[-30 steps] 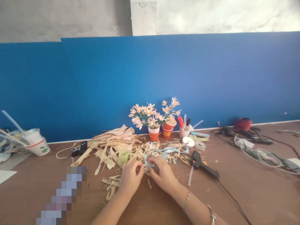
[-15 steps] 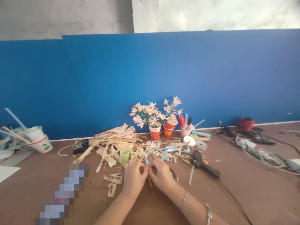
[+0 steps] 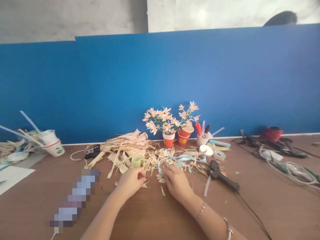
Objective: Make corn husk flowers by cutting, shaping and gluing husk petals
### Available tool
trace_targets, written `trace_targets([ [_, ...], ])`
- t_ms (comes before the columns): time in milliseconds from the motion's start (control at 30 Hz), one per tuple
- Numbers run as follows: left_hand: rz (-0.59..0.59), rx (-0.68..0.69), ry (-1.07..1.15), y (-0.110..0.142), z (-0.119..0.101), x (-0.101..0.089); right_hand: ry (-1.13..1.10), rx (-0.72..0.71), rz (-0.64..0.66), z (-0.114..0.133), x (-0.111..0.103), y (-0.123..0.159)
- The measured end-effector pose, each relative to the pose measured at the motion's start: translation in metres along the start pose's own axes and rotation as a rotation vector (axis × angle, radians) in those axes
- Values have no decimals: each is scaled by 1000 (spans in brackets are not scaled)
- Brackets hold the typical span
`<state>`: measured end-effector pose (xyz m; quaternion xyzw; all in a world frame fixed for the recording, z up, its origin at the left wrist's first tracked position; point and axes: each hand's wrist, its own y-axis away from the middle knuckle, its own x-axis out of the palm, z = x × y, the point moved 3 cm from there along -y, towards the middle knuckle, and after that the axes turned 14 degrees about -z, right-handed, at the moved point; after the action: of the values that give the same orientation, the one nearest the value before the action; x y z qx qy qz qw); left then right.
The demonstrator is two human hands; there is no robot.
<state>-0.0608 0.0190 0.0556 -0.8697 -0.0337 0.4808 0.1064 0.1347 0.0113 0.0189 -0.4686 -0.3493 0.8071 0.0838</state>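
Note:
My left hand [image 3: 132, 181] is closed in a pinch just above the table. A dark speck and a pale strip end show by its fingertips, too small to name. My right hand [image 3: 176, 183] reaches into the near edge of the pile, its fingers bent together beside a light blue ribbon [image 3: 160, 165]; whatever they pinch is hidden. Pale husk-like petals [image 3: 160, 178] lie by its fingertips. Nearer me is a small whitish stick [image 3: 163, 191]. Beyond my left hand sits a pale green strip [image 3: 138, 161] on dried husk strips [image 3: 125, 145].
Artificial flowers [image 3: 162, 118] stand in red paper cups [image 3: 168, 142] against the blue partition [image 3: 112, 83]. A black glue gun [image 3: 223, 176] with a trailing cord lies right. Tape [image 3: 219, 154], a pen cup [image 3: 202, 141] and cables [image 3: 297, 173] are farther right; a white cup [image 3: 55, 148] stands left.
My hands, held together before, have parted: the left moved left, the right slightly right and forward into the pile. The view shifted slightly. A dark rounded shape now shows above the partition.

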Motion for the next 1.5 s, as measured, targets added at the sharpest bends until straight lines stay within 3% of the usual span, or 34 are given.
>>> trace_targets([
  [100,105,70,-55,7,-3,-1,-38,11,-27,-2,-2,0],
  [300,149,175,-68,10,-1,4,-72,6,-39,-2,0,0],
  [433,73,142,48,6,-3,6,-183,6,-58,2,-3,0],
  [567,84,47,316,4,-7,19,-373,41,-24,13,-9,-2],
  [667,71,64,486,5,-11,32,-448,105,21,19,-10,-2],
  [867,76,-30,689,7,-17,42,-523,317,20,12,-4,0],
  [1000,107,-60,678,7,-19,41,-608,437,27,7,-4,-1],
  [1133,51,-25,616,8,-21,36,-630,488,35,6,-4,-2],
  [1367,41,-59,659,8,-21,35,-619,454,18,5,-4,0],
  [1500,60,-88,687,8,-21,37,-491,162,-95,11,-11,0],
])
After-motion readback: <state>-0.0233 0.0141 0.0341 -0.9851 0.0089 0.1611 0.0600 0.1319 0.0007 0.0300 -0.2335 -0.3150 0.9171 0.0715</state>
